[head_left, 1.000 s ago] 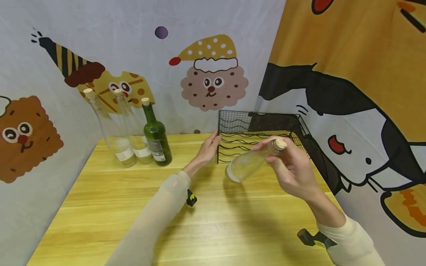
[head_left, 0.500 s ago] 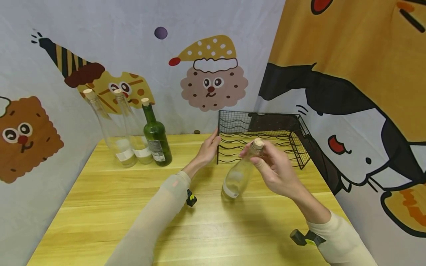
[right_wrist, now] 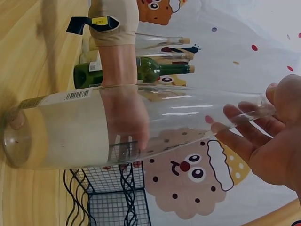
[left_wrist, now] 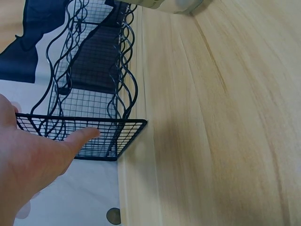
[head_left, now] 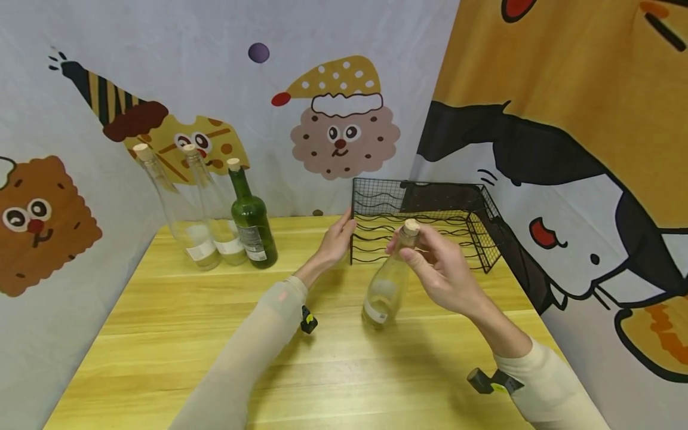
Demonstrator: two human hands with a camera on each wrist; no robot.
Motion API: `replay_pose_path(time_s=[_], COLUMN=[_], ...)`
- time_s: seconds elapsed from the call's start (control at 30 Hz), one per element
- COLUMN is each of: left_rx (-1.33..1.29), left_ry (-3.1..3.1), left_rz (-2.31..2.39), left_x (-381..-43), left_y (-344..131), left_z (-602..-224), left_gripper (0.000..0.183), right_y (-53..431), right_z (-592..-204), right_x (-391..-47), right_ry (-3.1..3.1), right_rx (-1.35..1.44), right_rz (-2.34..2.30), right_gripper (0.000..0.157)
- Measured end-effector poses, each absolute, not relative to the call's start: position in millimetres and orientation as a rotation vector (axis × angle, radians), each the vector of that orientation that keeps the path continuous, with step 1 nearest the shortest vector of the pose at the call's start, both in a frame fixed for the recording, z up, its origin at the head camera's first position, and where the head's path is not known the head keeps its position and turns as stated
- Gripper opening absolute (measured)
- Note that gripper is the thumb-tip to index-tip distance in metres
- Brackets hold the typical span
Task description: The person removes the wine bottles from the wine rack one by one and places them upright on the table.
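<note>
My right hand (head_left: pixel 443 272) pinches the neck of a clear glass bottle (head_left: pixel 384 298) with thumb and fingers. A cork (head_left: pixel 411 226) tops the neck. In the right wrist view the bottle (right_wrist: pixel 70 134) bears a pale label, and its base is right at the tabletop; in the head view it leans slightly. My left hand (head_left: pixel 337 242), fingers straight, rests against the left side of a black wire bottle rack (head_left: pixel 486 242). In the left wrist view the left thumb (left_wrist: pixel 83 136) lies along the mesh end panel (left_wrist: pixel 96 151). The bottle stands in front of the rack.
Two clear corked bottles (head_left: pixel 201 248) (head_left: pixel 232 246) and a green corked bottle (head_left: pixel 249 212) stand at the back left of the wooden table (head_left: pixel 177 340). A cartoon-printed cloth (head_left: pixel 322 36) hangs behind the rack and along the right side.
My right hand has brought the bottle left and down toward the tabletop, turning it from strongly tilted to nearly upright. The left hand keeps its place at the rack.
</note>
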State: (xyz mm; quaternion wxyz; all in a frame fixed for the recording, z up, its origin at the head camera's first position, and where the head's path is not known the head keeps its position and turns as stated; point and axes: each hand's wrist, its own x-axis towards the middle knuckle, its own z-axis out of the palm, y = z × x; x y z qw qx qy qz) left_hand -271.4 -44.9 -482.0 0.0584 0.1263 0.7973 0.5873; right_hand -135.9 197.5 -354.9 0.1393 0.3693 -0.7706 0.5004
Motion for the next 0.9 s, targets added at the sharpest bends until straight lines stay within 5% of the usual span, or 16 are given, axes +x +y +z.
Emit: replay_pose_path(time_s=[0.9], left_rx=[0.421], left_ry=[2.364], left_rz=[1.794], left_x=[-272.6], left_y=[-45.5], left_z=[-482.9], left_gripper=[0.066], right_y=[193.6], right_z=[-356.6], right_x=[-143.0], right_ry=[-2.257], right_rx=[1.002], right_rz=[1.367], right_gripper=[0.030])
